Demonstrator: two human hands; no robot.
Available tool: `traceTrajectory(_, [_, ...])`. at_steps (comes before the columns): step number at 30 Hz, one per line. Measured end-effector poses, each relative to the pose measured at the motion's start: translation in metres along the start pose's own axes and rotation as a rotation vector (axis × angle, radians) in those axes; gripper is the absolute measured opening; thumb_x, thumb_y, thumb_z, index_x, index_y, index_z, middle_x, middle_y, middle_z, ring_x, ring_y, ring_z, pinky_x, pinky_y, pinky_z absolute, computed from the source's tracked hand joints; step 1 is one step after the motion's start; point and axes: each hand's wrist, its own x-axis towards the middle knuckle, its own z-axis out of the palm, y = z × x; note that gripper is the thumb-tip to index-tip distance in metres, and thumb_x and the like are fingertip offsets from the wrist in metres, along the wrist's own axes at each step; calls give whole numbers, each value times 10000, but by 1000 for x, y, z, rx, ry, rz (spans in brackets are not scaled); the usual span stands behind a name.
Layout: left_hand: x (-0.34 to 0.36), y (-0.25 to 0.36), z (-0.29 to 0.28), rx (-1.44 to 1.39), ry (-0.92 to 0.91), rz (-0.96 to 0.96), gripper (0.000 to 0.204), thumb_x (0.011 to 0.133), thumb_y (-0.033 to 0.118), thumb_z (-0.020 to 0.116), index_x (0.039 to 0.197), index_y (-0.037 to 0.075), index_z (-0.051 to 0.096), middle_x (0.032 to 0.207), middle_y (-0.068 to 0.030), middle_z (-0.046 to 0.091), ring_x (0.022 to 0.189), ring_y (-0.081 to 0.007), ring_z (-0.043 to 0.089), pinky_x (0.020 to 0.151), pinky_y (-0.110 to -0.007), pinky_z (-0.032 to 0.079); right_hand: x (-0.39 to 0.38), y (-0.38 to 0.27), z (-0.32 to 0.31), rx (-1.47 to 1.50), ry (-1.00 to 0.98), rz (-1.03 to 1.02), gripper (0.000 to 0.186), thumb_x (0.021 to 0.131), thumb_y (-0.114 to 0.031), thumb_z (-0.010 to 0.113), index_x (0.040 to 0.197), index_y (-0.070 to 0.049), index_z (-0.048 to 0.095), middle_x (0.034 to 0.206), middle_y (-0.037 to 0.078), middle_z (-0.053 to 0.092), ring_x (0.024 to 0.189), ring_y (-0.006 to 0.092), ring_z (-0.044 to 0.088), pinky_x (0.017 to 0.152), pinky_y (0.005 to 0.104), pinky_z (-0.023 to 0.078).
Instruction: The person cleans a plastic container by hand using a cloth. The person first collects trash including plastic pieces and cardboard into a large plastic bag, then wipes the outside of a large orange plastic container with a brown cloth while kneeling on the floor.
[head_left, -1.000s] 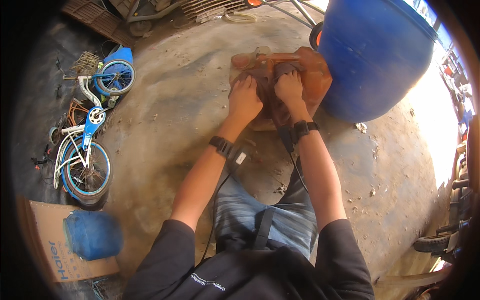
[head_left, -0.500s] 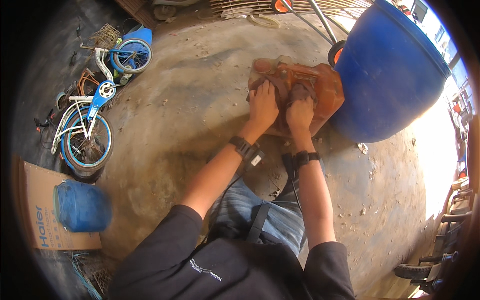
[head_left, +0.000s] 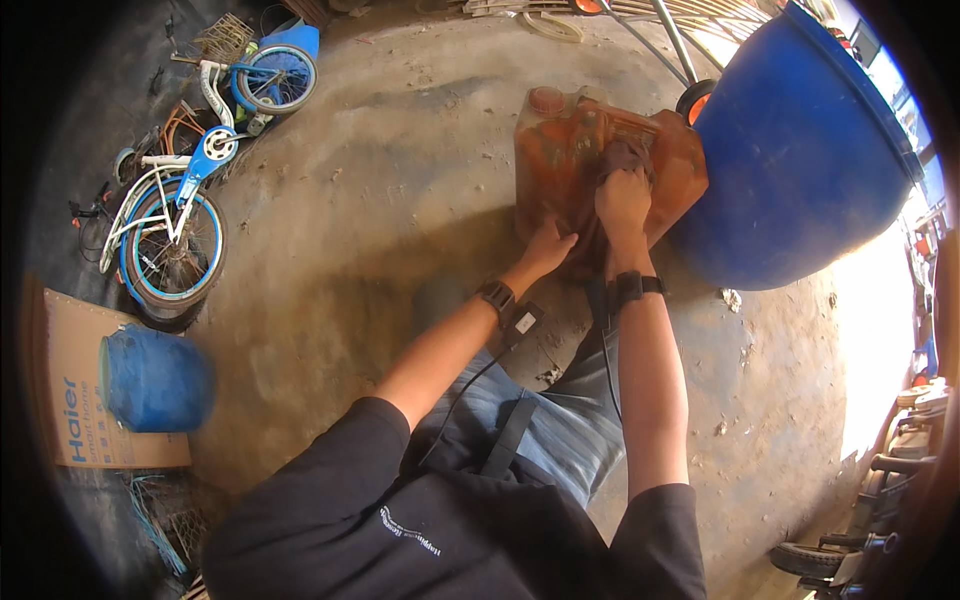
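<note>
A dirty orange-brown plastic jerry can [head_left: 560,160] stands on the floor in front of me, with a round cap [head_left: 547,100] at its far left corner. My right hand [head_left: 624,205] is closed on a dark brown cloth [head_left: 626,160] and presses it onto the can's top near the moulded handle. Lower down, my left hand [head_left: 546,248] is against the can's near left side, its thumb stretched apart. Some of its fingers are hidden, and no cloth shows in it.
A large blue barrel [head_left: 800,150] stands right beside the can. A white-and-blue bicycle [head_left: 205,160] lies at the left, above a small blue bucket [head_left: 158,380] and a cardboard box [head_left: 75,340]. The dusty concrete floor [head_left: 400,170] carries scattered debris.
My left hand has come off the cloth on the can's top and moved down to the can's near side. My right hand still holds the cloth, a little farther up the can.
</note>
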Motion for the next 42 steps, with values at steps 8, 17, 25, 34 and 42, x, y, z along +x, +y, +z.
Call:
traceTrajectory(8, [23,-1,33,-320,-464,-359,666,878,604,549,1153,-3,549,1011,-198,662,735,-278,682,675,-361,532,20,-16,-10,-30,-170,54,287,809,-178,521,830,32,716,972,258,668,1042,382,598,859,452,518])
traceTrajectory(17, [32,25,34,-596,256,-296,577,897,602,513,941,29,553,804,-86,616,571,-183,606,497,-319,486,20,-3,-9,-27,-254,80,313,821,-208,522,850,40,711,993,259,665,1045,387,599,870,441,515])
traceTrajectory(25, [-12,3,68,-471,-30,-160,487,924,505,537,823,29,551,720,-101,636,539,-188,608,469,-334,468,7,10,-12,10,-277,87,328,814,-203,509,883,56,698,1031,311,635,1007,428,611,876,472,503])
traceTrajectory(34, [18,-18,79,-377,194,-55,460,930,443,453,958,12,610,807,-147,636,841,-261,613,718,-412,458,-24,-2,-20,59,-300,86,302,794,-171,516,854,57,705,1009,298,642,1055,419,579,892,458,496])
traceTrajectory(42, [-21,17,10,176,-140,-20,640,918,554,471,589,33,644,608,-116,644,494,-195,615,544,-340,505,-22,6,-13,-1,-249,69,327,808,-165,487,912,72,686,1018,314,636,966,445,623,868,485,499])
